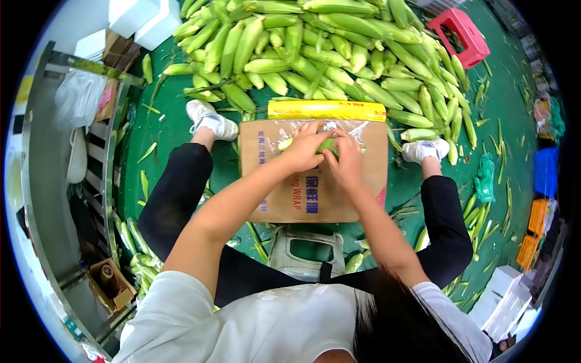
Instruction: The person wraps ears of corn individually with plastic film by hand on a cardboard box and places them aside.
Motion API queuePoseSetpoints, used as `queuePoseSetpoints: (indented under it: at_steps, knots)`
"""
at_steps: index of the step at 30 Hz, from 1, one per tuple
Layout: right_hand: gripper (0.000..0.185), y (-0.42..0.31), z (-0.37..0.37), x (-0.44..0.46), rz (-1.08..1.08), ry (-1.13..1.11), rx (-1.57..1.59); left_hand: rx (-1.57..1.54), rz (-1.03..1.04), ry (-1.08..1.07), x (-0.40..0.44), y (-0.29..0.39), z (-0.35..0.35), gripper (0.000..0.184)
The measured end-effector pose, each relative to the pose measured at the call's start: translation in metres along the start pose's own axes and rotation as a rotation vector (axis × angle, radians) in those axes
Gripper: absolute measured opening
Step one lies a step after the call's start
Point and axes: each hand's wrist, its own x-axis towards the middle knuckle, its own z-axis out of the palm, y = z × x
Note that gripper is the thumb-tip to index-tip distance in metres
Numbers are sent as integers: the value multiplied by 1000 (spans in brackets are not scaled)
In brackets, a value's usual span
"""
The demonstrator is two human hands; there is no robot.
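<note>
Between my two hands lies a green ear of corn [328, 145], partly covered by my fingers, on top of a cardboard box [345, 202]. My left hand [304, 149] is closed over the ear's left part. The fingers of my right hand [344, 158] curl round its right side. Clear cling film [368, 130] is spread beneath and around the corn, shiny and wrinkled. It comes from a roll of cling film [327, 111] with a yellow cover, which rests along the box's far edge.
A large heap of corn in husks [339, 54] covers the floor beyond the box. Behind it at right stands a pink stool [460, 37]. A grey stool [305, 251] is under me. Wrapped corn [144, 266] lies at left, beside a metal rack [112, 181]. Loose leaves litter the green floor.
</note>
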Motion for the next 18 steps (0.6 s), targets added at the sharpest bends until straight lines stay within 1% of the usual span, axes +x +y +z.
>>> queuePoseSetpoints:
  at_steps: [3,4,7,8,11,12,15,16,17,18]
  knots:
    - [72,5,-18,3,-147,-103,11,-45,-51,238,-64,-37,-16,51]
    - [84,5,-22,5,-192,-128,-48,27,-26,37,-92,-45,-24,48]
    - [74,6,-22,17,-250,-352,-327,195,-41,88,-124,-16,-41,51]
    - [70,8,-17,19,-281,-274,-331,258,-121,215,-117,-11,-37,44]
    - [70,10,-16,17,-275,-239,-279,245,-91,198,-107,-30,-19,27]
    - [70,7,-18,16,-239,-244,-246,252,-139,202,-104,-34,-18,18]
    - [71,8,-28,6,-244,-288,-239,156,104,165,-106,-51,-34,10]
    - [72,9,-33,-2,-235,-363,-240,21,51,93,-105,-37,-48,8]
    - [73,9,-37,-13,-220,-438,-237,3,-62,-37,-105,-33,-55,8]
    - [74,8,-41,-25,-208,-513,-231,-50,-48,-94,-100,-29,-57,9]
